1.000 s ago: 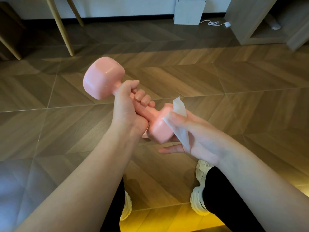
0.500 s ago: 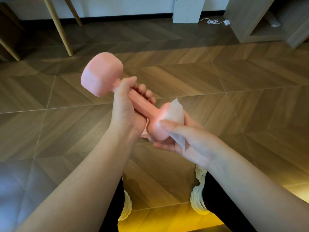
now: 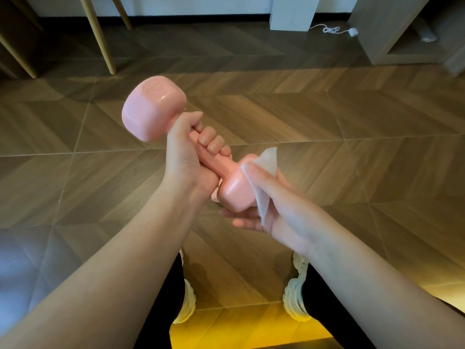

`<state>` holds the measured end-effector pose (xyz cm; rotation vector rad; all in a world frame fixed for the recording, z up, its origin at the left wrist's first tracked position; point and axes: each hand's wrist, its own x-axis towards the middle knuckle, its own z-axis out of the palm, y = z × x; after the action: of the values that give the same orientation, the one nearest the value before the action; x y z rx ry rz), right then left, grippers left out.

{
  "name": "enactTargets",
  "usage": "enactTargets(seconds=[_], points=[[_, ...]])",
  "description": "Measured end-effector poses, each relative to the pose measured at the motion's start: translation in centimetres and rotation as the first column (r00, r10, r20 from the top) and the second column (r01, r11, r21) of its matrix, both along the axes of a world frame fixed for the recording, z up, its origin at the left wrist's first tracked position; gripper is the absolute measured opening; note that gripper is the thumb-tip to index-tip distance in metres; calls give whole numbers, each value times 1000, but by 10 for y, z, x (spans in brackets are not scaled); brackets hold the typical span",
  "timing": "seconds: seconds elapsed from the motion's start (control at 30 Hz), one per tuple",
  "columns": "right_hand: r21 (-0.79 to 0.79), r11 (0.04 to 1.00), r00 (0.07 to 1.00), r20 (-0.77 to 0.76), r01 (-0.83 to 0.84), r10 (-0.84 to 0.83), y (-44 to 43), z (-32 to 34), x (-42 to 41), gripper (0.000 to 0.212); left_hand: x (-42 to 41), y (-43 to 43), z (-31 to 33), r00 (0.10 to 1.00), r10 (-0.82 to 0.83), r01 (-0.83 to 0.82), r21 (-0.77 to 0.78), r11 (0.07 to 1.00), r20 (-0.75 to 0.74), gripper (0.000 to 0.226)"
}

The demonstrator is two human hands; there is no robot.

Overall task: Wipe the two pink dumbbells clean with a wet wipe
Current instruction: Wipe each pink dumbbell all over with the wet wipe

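As left hand (image 3: 183, 159) grips one dumbbell (image 3: 153, 109) — right hand (image 3: 284, 210), one wipe (image 3: 270, 159).

**Pink, white and brown chevrons**

I see a glossy pale pink dumbbell (image 3: 153, 109) in the left hand (image 3: 183, 157) and a plain white wet wipe (image 3: 270, 159) in the right hand (image 3: 279, 205). Beyond both hands, the floor (image 3: 327, 117) shows brown wood-grain chevrons. Below the hands are black trousers (image 3: 334, 313), off-white shoes (image 3: 292, 295) and a yellow patch of floor.
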<state>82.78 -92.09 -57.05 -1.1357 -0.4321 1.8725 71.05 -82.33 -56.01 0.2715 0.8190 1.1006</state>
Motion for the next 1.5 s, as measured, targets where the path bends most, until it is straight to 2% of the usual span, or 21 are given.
enactTargets(seconds=[0.1, 0.2, 0.33, 0.4, 0.47, 0.57, 0.67, 0.73, 0.8, 0.87, 1.03, 1.17, 1.23, 1.37, 1.43, 1.5], points=[[-38, 999, 999, 30, -10, 11, 2, 0, 2, 72, 2, 0, 2, 1000, 0, 0, 19, 1000, -5, 33], [14, 1000, 1000, -3, 0, 0, 1, 2, 5, 64, 5, 0, 4, 999, 26, -26, 1, 1000, -20, 30], [60, 998, 982, 187, 27, -38, -1, -2, 0, 60, 8, -2, 2, 994, 76, -83, -77, 994, -79, 30], [47, 998, 974, 219, 48, -57, 0, -3, -4, 54, 8, -2, 0, 994, 84, -92, -104, 990, -75, 31], [-5, 999, 985, 164, 53, -52, 1, -2, -3, 60, 6, -1, 0, 995, 86, -90, -110, 990, -48, 32], [-92, 995, 999, -37, -37, 34, 0, -1, 4, 63, 3, 1, -1, 997, 80, -81, -100, 992, -18, 33], [-96, 992, 980, -192, -77, 58, -3, -1, 4, 61, 2, -1, -1, 997, 62, -66, -82, 994, -55, 31], [-47, 999, 993, -121, -24, 18, -3, -4, 2, 63, 4, -2, -1, 994, 70, -78, -97, 992, -87, 30], [15, 1000, 998, 56, 1, -2, -2, -5, -1, 67, 5, -2, 0, 991, 91, -103, -117, 988, -99, 29], [32, 999, 993, 120, 13, -17, -2, -5, -3, 66, 4, -1, -1, 991, 103, -113, -136, 984, -81, 29], [-25, 1000, 999, 41, 2, -1, -4, -3, -6, 65, 2, 0, 0, 995, 82, -88, -119, 989, -55, 31], [66, 998, 987, 157, 20, -31, -6, -7, -9, 62, 2, 0, 1, 995, 83, -89, -115, 989, -55, 30], [42, 998, 989, 136, 48, -53, -5, -6, -11, 54, 2, -1, 1, 995, 80, -85, -103, 991, -57, 30], [-89, 996, 999, 48, -21, 26, -2, -2, -8, 77, 3, -1, 1, 995, 55, -60, -68, 996, -78, 32], [-66, 996, 998, -6, -57, 57, -3, -2, -5, 71, 2, 0, 1, 996, 42, -46, -55, 997, -79, 33], [-9, 999, 999, 26, -43, 43, -6, -3, -4, 66, 2, 0, 1, 997, 32, -36, -43, 998, -71, 33]])
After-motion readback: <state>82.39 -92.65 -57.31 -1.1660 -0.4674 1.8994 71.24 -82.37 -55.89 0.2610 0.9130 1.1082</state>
